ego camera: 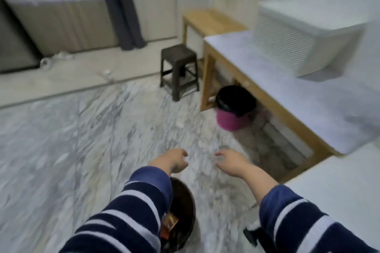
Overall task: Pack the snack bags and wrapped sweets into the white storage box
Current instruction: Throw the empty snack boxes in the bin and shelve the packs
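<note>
The white ribbed storage box (304, 41) stands with its lid on at the far right of a marble-topped wooden table (287, 96). My left hand (174, 160) and my right hand (230, 161) reach forward over the floor, fingers loosely curled and holding nothing. Under my left forearm a dark round bowl (185, 207) holds something orange, partly hidden by my striped sleeve. The picture is blurred. No snack bags show clearly.
A dark stool (178, 70) stands left of the table. Under the table sits a pink bin with a black liner (234, 107). A person (121, 6) stands at the far counter. A white surface (339, 187) lies at the lower right. The floor is marble.
</note>
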The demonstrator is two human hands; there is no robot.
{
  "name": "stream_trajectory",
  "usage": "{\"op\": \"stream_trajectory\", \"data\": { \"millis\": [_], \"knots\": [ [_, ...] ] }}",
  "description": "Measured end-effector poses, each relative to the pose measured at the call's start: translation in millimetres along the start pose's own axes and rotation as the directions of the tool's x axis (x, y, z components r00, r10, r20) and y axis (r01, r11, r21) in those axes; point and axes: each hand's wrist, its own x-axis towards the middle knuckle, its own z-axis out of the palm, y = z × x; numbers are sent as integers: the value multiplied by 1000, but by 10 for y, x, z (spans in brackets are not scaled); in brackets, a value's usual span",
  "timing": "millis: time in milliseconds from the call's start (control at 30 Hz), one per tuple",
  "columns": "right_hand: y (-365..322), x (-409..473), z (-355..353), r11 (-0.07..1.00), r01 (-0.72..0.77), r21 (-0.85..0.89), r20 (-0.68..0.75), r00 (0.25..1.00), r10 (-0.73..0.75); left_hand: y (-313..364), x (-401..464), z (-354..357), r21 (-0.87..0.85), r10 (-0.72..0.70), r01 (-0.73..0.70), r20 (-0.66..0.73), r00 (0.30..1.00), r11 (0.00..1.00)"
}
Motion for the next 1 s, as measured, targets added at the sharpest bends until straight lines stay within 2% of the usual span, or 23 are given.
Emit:
{"op": "stream_trajectory", "data": {
  "millis": [67, 200, 300, 367, 600, 833, 900, 1000],
  "knots": [
    [134, -300, -233, 998, -56, 40, -61, 996, 58, 354, -64, -160, 151, 91, -90, 1, 996, 984],
    [446, -970, -459, 981, -161, 105, -151, 973, 176, 1073, -251, -180, 287, 323, -318, 32, 946, 904],
    [764, -1523, -458, 956, -240, 170, -197, 942, 271, 1597, -464, 57, 365, 468, -471, 102, 878, 803],
    [1012, -1936, -401, 921, -299, 252, -247, 900, 360, 1945, -654, 289, 436, 536, -564, 199, 821, 702],
    [1939, -3614, -2, 696, -521, 494, -255, 678, 689, 3113, -1464, 1240, 455, 652, -773, 429, 625, 442],
    [2676, -5323, 478, 464, -582, 668, -248, 413, 876, 4090, -2655, 2362, 445, 728, -885, 560, 394, 137],
    [2875, -5782, 637, 423, -578, 698, -244, 363, 899, 4305, -3032, 2723, 425, 721, -901, 598, 350, 85],
    [3164, -6423, 879, 377, -563, 735, -241, 303, 922, 4598, -3531, 3245, 368, 706, -928, 641, 301, 62]
  ]
}}
